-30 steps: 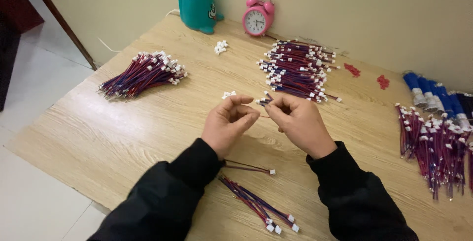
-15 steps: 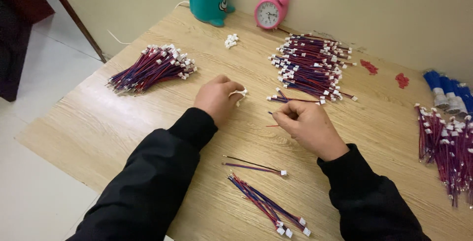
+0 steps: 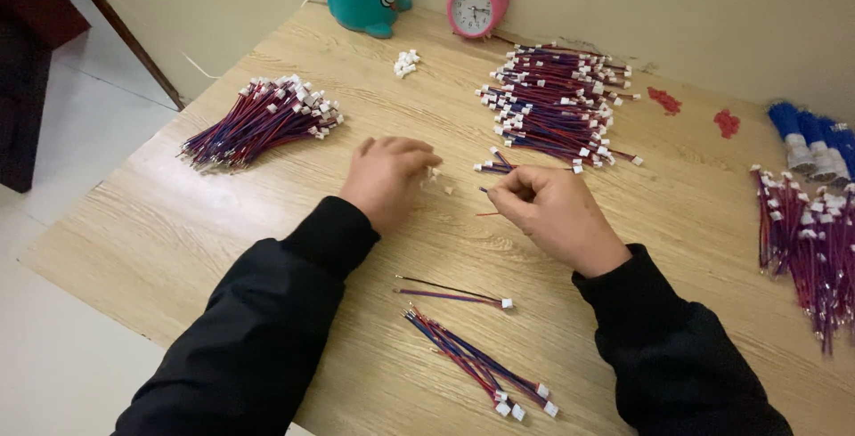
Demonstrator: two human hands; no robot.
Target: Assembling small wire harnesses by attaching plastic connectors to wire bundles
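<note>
- Step, as we judge it: fitting a plug to a wire. Our right hand [image 3: 550, 215] is pinched on a thin red wire [image 3: 488, 213], just above the wooden table [image 3: 160, 222].
- Our left hand [image 3: 388, 178], fingers curled, reaches the small white plastic connectors [image 3: 436, 178]; grip can't tell.
- Next needs fine alignment: tiny hard shell, limp wire.

Home workbench, wooden table [image 3: 178, 222], alarm clock [image 3: 477, 4], wire bundles [image 3: 557, 102]

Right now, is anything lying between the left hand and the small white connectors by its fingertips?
Nothing visible. The left hand rests with fingertips right at the loose white connectors; only bare table surrounds them.
</note>
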